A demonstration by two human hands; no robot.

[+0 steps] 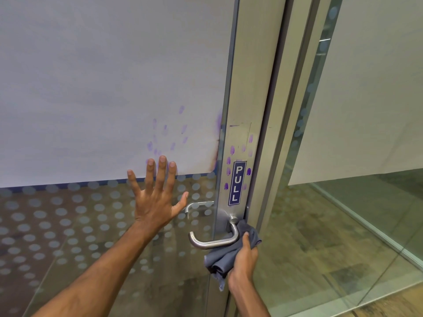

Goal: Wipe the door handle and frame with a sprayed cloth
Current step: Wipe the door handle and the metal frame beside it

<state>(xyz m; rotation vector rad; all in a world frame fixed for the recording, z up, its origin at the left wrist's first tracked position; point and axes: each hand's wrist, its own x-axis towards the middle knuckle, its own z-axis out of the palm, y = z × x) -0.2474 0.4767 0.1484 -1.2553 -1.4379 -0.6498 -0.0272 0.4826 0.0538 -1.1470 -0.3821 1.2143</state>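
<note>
A steel lever door handle [211, 242] sticks out from the metal door frame [249, 88] of a glass door. My right hand [243, 261] grips a crumpled grey cloth [225, 257] and presses it against the frame just below and behind the handle's base. My left hand [158, 195] lies flat on the glass with fingers spread, left of the handle. Purple fingerprint smudges [240, 154] mark the frame above a blue PULL sign [237, 183].
White paper [103, 88] covers the upper glass, with more purple smudges near its lower right corner. The lower glass has a dotted frosted pattern. A second handle [196, 205] shows through the glass. To the right stands another glass panel [343, 202] with wooden flooring behind it.
</note>
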